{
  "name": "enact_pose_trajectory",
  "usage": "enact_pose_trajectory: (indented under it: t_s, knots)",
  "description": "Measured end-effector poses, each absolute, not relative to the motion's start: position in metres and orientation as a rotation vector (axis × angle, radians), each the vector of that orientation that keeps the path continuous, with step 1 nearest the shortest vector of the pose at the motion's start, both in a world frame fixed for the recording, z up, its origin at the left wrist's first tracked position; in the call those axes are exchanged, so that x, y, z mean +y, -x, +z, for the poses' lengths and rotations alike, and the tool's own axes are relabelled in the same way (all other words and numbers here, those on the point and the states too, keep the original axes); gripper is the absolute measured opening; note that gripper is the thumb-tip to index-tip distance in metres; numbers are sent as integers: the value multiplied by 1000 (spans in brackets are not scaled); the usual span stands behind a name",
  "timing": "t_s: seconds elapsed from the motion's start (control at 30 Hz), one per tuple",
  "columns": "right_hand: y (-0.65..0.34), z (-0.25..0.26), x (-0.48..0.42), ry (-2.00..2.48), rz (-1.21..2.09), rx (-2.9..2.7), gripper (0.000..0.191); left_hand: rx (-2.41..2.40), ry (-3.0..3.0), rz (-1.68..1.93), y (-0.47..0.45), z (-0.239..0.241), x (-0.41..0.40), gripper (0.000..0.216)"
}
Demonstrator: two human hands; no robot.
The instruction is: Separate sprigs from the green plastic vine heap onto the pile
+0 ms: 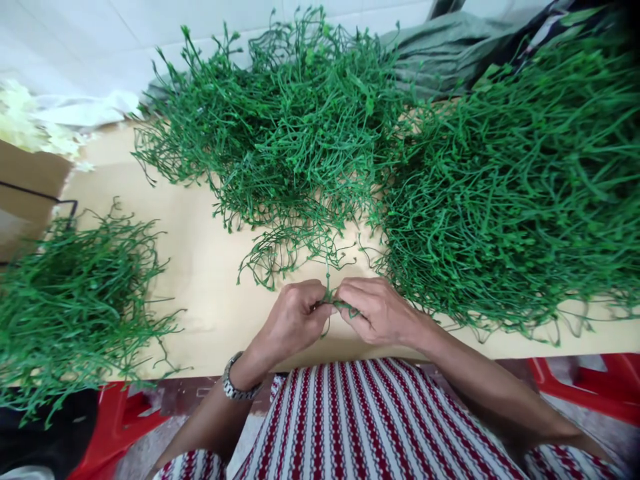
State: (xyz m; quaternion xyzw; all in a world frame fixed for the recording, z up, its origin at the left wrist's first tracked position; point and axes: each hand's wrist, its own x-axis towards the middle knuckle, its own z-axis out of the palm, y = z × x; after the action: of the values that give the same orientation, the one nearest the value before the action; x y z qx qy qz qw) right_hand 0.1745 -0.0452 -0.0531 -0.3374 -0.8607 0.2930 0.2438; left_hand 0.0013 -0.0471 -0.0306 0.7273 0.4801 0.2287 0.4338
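My left hand (pixel 295 319) and my right hand (pixel 377 310) meet at the near edge of a pale wooden table (pixel 200 267). Both are closed in a pinch on one green plastic stem piece (pixel 331 298), whose thin branches fan away from me over the table. A metal watch sits on my left wrist. Just beyond my fingers lies a small loose cluster of the same stems (pixel 285 253).
Large heaps of green plastic stems lie at the back centre (pixel 290 127), on the right (pixel 515 193) and on the left (pixel 70 300). A cardboard box (pixel 30 187) stands far left with pale yellow material behind it. Red plastic stools (pixel 590 387) show below the table edge.
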Motion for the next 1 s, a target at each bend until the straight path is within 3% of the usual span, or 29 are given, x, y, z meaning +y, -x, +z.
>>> enact_pose_trajectory:
  t_s: [0.2, 0.27, 0.47, 0.67, 1.0]
  knots:
    - [-170, -51, -51, 899, 1852, -1797, 12, 895, -1465, 633, 6, -27, -48, 24]
    - [-170, -54, -52, 849, 2062, -1598, 13, 865, -1321, 686, 8, -29, -48, 21]
    - [-166, -58, -48, 1025, 1792, -1410, 27, 865, -1057, 983, 4, -41, -49, 4]
    - [-149, -62, -55, 929, 1933, -1130, 40, 994, -1029, 1195, -4, -52, -51, 7]
    - [-160, -53, -48, 1002, 1720, -1546, 14, 759, -737, 983, 2, -53, -49, 18]
